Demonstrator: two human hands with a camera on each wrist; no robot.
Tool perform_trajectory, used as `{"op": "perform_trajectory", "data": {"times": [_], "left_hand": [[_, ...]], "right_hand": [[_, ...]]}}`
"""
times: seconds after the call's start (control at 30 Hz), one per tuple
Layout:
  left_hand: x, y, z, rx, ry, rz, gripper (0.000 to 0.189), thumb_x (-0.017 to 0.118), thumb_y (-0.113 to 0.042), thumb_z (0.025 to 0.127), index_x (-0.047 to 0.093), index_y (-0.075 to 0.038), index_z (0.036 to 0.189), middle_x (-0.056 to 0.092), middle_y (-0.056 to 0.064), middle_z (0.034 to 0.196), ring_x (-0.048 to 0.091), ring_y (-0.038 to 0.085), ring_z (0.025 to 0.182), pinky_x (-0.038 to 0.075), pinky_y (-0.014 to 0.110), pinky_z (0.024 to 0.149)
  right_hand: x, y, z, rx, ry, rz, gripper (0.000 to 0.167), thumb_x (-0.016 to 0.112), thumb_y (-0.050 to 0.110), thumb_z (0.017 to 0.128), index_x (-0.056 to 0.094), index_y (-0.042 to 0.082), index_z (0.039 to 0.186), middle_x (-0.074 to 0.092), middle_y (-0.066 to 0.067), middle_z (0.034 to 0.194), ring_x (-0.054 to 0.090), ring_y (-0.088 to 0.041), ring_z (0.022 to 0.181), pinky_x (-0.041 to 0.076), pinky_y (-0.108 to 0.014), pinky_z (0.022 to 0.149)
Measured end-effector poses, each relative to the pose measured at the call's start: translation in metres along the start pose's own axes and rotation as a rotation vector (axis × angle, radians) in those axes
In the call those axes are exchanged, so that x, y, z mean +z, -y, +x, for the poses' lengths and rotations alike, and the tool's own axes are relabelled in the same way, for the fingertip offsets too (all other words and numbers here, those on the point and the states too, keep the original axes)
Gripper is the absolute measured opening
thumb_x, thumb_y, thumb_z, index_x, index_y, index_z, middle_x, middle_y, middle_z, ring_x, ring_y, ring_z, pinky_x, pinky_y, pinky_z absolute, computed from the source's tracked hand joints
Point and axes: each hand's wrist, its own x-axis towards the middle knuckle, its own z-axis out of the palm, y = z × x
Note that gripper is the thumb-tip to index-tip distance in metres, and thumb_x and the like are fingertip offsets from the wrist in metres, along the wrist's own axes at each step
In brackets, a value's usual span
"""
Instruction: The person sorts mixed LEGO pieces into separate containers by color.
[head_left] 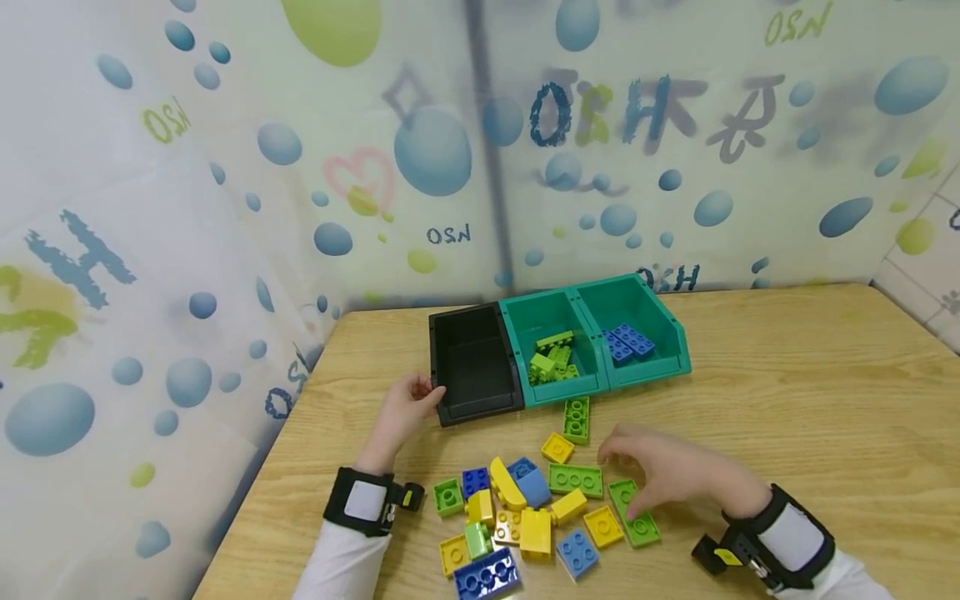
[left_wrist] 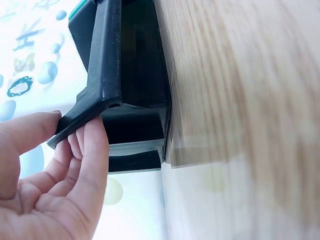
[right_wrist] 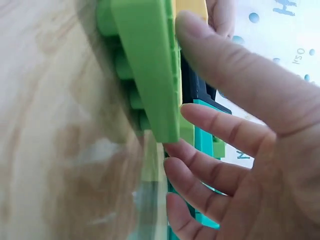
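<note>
My left hand (head_left: 401, 418) pinches the near-left rim of a black bin (head_left: 476, 367), thumb on top and fingers curled beneath, as the left wrist view shows. On the right, my right hand (head_left: 667, 468) is over a long green toy brick (head_left: 643, 531), fingers loosely bent and spread. Its thumb (right_wrist: 215, 57) overlaps the brick in the right wrist view, where the studs face the tabletop. The other fingers lie beyond the brick's end, not wrapped round it. Another long green brick (head_left: 576, 481) lies just left of this hand.
Joined to the black bin are a teal bin (head_left: 517, 333) holding green bricks and another teal bin (head_left: 663, 364) holding blue bricks (head_left: 633, 340). Several yellow, blue and green bricks lie loose between the hands, including a yellow one (head_left: 536, 533). A patterned curtain (head_left: 450, 233) hangs behind the wooden table (head_left: 795, 392).
</note>
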Motion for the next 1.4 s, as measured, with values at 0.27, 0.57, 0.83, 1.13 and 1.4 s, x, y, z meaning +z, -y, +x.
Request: {"op": "perform_trajectory", "data": {"times": [0.27, 0.57, 0.83, 1.13, 1.4], "left_hand": [[0.000, -0.001, -0.001, 0.006, -0.002, -0.004, 0.017, 0.063, -0.014, 0.091, 0.053, -0.001, 0.089, 0.053, 0.008, 0.082, 0.060, 0.017, 0.074, 0.058, 0.034, 0.071], [0.000, 0.002, 0.001, 0.010, 0.002, -0.002, 0.016, 0.063, -0.014, 0.091, 0.053, -0.001, 0.088, 0.054, 0.008, 0.082, 0.061, 0.017, 0.074, 0.058, 0.034, 0.070], [0.000, 0.000, 0.000, 0.005, -0.001, 0.012, 0.017, 0.063, -0.015, 0.091, 0.053, -0.002, 0.089, 0.055, 0.009, 0.083, 0.063, 0.018, 0.075, 0.058, 0.034, 0.071], [0.001, 0.000, -0.001, 0.006, 0.002, 0.005, 0.017, 0.063, -0.014, 0.091, 0.053, -0.002, 0.089, 0.054, 0.009, 0.083, 0.062, 0.019, 0.077, 0.058, 0.034, 0.072], [0.000, 0.000, -0.001, 0.014, -0.002, 0.004, 0.016, 0.063, -0.014, 0.091, 0.053, -0.002, 0.088, 0.054, 0.009, 0.082, 0.062, 0.020, 0.077, 0.058, 0.034, 0.072]], "right_hand": [[0.003, 0.000, 0.003, -0.016, 0.031, 0.040, 0.050, 0.080, 0.037, 0.071, 0.059, 0.015, 0.111, 0.058, 0.009, 0.102, 0.051, -0.004, 0.089, 0.050, -0.026, 0.078], [0.002, 0.003, 0.002, 0.045, 0.051, 0.064, 0.040, 0.080, 0.029, 0.074, 0.064, 0.011, 0.106, 0.057, 0.011, 0.092, 0.046, -0.002, 0.078, 0.045, -0.022, 0.068], [0.000, -0.002, 0.001, 0.041, 0.052, 0.084, 0.034, 0.079, 0.028, 0.074, 0.065, 0.013, 0.100, 0.053, 0.010, 0.084, 0.043, -0.002, 0.075, 0.042, -0.021, 0.065], [-0.001, -0.005, 0.000, 0.039, 0.028, 0.072, 0.030, 0.080, 0.032, 0.073, 0.062, 0.015, 0.091, 0.048, 0.009, 0.080, 0.041, -0.003, 0.072, 0.038, -0.020, 0.061], [-0.003, -0.007, 0.000, 0.066, -0.006, 0.071, 0.029, 0.077, 0.032, 0.077, 0.059, 0.018, 0.095, 0.058, 0.011, 0.093, 0.049, -0.004, 0.084, 0.048, -0.026, 0.076]]}}
